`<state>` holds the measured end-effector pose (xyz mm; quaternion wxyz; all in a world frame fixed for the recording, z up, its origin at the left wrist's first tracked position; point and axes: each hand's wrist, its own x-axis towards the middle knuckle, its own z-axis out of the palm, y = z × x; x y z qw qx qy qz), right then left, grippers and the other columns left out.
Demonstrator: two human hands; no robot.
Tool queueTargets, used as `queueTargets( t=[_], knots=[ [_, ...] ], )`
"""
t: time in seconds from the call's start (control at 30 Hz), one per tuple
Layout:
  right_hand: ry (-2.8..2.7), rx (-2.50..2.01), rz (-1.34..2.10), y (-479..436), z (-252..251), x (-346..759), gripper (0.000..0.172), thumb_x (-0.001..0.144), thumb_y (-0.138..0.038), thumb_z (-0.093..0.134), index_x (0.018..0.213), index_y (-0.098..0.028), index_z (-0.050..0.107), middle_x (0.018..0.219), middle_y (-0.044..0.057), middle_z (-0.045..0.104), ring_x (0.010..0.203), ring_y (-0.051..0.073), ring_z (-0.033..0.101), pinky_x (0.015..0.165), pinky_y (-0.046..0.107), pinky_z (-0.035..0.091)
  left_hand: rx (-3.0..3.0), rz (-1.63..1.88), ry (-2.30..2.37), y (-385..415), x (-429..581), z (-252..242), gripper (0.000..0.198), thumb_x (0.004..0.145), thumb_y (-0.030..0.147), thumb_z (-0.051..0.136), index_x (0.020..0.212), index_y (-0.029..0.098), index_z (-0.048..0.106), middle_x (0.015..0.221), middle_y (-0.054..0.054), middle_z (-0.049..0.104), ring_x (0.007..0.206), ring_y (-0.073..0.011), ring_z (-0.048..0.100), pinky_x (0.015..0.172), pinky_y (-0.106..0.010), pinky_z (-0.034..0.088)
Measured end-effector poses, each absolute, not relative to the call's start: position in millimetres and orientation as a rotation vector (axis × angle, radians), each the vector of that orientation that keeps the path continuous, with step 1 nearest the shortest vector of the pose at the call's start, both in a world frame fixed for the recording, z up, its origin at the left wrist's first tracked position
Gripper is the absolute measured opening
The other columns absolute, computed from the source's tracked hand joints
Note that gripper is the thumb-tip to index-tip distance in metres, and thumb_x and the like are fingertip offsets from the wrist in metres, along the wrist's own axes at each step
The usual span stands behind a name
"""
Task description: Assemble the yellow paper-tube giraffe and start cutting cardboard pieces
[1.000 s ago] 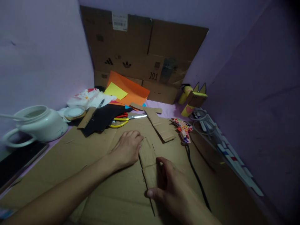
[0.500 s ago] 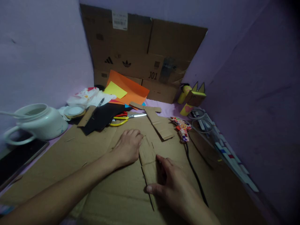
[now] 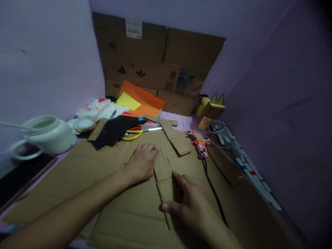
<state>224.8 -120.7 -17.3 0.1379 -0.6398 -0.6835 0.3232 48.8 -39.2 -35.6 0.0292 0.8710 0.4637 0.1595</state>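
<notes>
A narrow cardboard strip (image 3: 164, 169) with a crease across it lies on the larger cardboard sheet (image 3: 124, 207). At the strip's upper left edge is my left hand (image 3: 143, 162), its fingers curled and pressed together against it; their tips are hidden. My right hand (image 3: 190, 202) grips the lower part of the strip, thumb on its near left side and index finger at its right edge. Beyond them lies another cardboard strip (image 3: 174, 136), with scissors (image 3: 141, 130) with yellow handles to its left.
At left stand a white pot (image 3: 49, 135) and a dark phone (image 3: 28, 173). Black paper (image 3: 114, 133) and orange paper (image 3: 142, 100) lie at the back, before an upright cardboard panel (image 3: 153, 48). A patterned glue gun (image 3: 199, 140) with a black cord rests at right.
The view has tilted slightly. Both hands and the cardboard strip keep nearly the same positions.
</notes>
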Motion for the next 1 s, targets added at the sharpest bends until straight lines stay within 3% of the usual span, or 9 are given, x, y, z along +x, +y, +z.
queueTargets(
  t=[0.77,1.0],
  knots=[
    [-1.911,-1.805,0.974,-120,-25,226,0.079,0.056,-0.030,0.075,0.128,-0.010,0.046,0.119,0.014,0.057,0.106,0.027,0.052,0.091,0.036,0.040,2.701,0.500,1.485,-44,49,-39,0.031,0.074,0.009,0.043,0.101,0.013,0.059,0.097,-0.011,0.055,0.093,-0.0238,0.049,0.084,-0.038,0.042],
    [-1.951,-1.678,0.980,-116,-50,237,0.077,0.061,-0.039,0.067,0.128,-0.010,0.046,0.126,0.017,0.054,0.115,0.031,0.050,0.096,0.039,0.038,2.707,0.458,1.524,-49,51,-35,0.028,0.068,0.013,0.049,0.094,0.013,0.057,0.095,-0.010,0.055,0.089,-0.0231,0.049,0.081,-0.037,0.043]
  ],
)
